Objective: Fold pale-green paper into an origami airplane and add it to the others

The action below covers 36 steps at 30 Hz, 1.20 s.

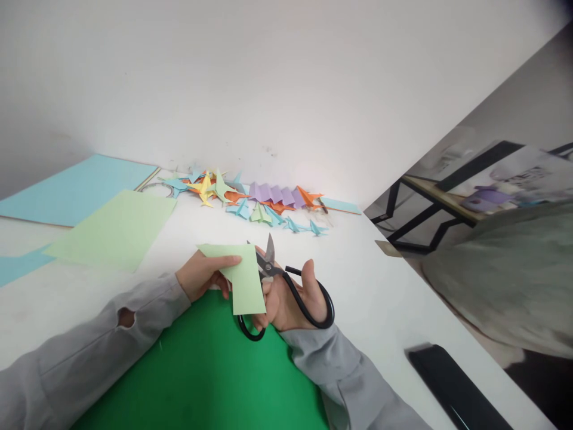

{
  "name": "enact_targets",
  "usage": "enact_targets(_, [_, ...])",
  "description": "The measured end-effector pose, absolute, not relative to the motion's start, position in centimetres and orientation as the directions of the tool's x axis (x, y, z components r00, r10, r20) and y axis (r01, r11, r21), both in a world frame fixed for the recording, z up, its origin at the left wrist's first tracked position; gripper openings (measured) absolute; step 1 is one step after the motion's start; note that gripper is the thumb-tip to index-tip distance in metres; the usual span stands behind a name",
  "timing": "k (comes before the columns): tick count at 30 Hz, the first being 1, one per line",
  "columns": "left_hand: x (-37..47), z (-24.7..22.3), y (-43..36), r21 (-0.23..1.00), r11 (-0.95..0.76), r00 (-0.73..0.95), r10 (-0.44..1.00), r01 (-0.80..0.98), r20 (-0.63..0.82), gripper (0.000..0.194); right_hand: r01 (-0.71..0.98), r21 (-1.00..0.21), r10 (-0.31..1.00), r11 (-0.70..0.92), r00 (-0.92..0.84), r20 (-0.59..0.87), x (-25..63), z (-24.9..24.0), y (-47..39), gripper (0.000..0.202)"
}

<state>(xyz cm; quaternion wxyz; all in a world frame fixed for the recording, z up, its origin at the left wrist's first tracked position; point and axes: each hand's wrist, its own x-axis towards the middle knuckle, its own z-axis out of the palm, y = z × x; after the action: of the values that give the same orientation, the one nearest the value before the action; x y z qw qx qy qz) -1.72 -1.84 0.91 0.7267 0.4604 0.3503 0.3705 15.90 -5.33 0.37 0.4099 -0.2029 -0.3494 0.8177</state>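
Note:
My left hand pinches a light green piece of paper, its thumb lying on top. The paper has a narrow part hanging down and a pointed part reaching left. My right hand holds black-handled scissors, with the thumb through the right loop and fingers by the left loop. The blades are spread apart and point up, close to the paper's right edge. Part of the lower blade and some fingers are hidden behind the paper.
Folded paper figures and a purple pleated paper lie along the wall. Blue sheets and a green sheet are at the left. A black object lies at the right; a green surface is below my hands.

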Motion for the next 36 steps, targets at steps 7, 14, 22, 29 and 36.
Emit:
enact_targets(7, [-1.44, 1.47, -2.02, 0.92, 0.292, 0.386, 0.905, -0.261, -0.178, 0.043, -0.481, -0.774, 0.805, -0.413, -0.59, -0.063, 15.78, 0.51, -5.24, 0.091])
enact_targets(14, [-1.46, 1.37, -1.93, 0.916, 0.302, 0.347, 0.916, -0.264, -0.201, 0.045, -0.447, -0.827, 0.812, -0.341, -0.583, -0.02, 15.77, 0.37, -5.28, 0.089])
enact_targets(22, [-1.69, 1.33, -1.78, 0.91, 0.277, 0.328, 0.929, -0.307, -0.172, 0.04, -0.442, -0.838, 0.781, -0.322, -0.624, 0.029, 15.81, 0.55, -5.34, 0.088])
enact_targets(29, [-1.33, 1.17, -1.79, 0.905, 0.258, 0.258, 0.95, -0.338, -0.174, 0.035, -0.432, -0.836, 0.762, -0.338, -0.647, 0.026, 15.83, 0.03, -5.15, 0.088])
enact_targets(36, [-1.16, 1.23, -1.86, 0.9, 0.246, 0.238, 0.957, -0.359, -0.167, 0.034, -0.487, -0.79, 0.74, -0.372, -0.67, 0.064, 15.69, 0.58, -5.47, 0.085])
